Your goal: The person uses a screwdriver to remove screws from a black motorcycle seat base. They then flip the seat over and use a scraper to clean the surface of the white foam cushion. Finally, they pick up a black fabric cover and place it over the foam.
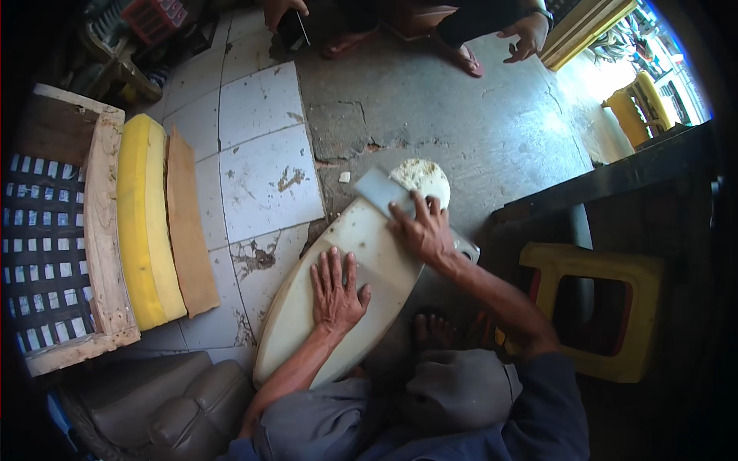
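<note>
A long cream piece shaped like a motorcycle seat (392, 265) lies slantwise in front of my knees, its broad end near me. Its rounded far end (421, 178) has a rough, pitted, crumbly patch. My left hand (338, 298) rests flat on the middle of the piece, fingers stretched out and holding nothing. Beyond it, my right hand (421, 229) grips a flat grey rectangular block (378, 192), pressed to the piece beside the rough end. The block is slightly blurred, and its underside is hidden.
On the left stand a wooden frame with black webbing (100, 223), a yellow foam slab (144, 223) and a brown board (191, 230). A brown padded seat (146, 399) lies near left. A yellow stool (615, 369) and dark bench (600, 180) stand right. Another person's hand (529, 34) hangs ahead.
</note>
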Demonstrator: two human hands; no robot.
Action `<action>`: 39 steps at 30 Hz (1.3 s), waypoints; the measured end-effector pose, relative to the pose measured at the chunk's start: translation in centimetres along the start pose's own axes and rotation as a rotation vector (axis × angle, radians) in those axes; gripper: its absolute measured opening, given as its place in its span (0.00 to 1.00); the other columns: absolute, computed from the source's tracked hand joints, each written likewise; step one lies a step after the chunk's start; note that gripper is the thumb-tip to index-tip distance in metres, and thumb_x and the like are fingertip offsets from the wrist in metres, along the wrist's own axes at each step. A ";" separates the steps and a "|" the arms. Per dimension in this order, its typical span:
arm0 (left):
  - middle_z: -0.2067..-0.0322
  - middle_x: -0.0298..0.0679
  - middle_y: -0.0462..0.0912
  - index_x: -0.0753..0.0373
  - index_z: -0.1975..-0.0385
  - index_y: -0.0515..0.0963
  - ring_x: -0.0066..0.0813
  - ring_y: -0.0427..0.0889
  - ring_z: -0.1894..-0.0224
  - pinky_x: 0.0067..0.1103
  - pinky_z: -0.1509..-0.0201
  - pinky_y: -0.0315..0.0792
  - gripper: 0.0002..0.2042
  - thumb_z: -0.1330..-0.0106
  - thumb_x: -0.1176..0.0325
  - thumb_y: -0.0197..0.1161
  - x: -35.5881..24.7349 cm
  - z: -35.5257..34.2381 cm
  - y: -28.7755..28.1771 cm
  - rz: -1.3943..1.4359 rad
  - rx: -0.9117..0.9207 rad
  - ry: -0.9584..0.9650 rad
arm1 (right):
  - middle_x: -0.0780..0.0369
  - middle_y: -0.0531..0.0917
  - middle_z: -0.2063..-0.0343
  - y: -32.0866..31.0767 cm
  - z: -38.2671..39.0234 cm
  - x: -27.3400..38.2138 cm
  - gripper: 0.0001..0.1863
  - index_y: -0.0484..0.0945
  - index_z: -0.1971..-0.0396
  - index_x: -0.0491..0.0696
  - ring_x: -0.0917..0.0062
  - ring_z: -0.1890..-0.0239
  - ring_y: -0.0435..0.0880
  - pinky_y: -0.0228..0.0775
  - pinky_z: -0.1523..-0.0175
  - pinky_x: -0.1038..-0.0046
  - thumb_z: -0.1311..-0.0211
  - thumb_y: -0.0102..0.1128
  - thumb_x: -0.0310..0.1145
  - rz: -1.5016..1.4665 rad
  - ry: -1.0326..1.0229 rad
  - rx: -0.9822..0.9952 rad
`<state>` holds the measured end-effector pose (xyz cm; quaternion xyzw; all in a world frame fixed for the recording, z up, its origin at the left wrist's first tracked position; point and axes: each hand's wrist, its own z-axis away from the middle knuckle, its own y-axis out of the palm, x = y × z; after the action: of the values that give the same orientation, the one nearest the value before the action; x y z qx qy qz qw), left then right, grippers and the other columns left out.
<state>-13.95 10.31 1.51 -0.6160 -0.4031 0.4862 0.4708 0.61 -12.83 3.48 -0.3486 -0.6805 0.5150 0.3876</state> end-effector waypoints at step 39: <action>0.20 0.58 0.45 0.59 0.19 0.49 0.63 0.46 0.20 0.57 0.19 0.41 0.39 0.24 0.44 0.49 -0.1 -1.2 0.3 -0.026 -0.006 -0.004 | 0.50 0.71 0.37 2.2 -2.6 -1.0 0.21 0.81 0.38 0.66 0.48 0.43 0.73 0.73 0.50 0.42 0.24 0.51 0.53 0.043 0.051 -0.020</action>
<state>-12.73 9.95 1.39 -0.6111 -0.4134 0.4802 0.4745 3.51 -12.05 1.61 -0.3803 -0.6678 0.5072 0.3901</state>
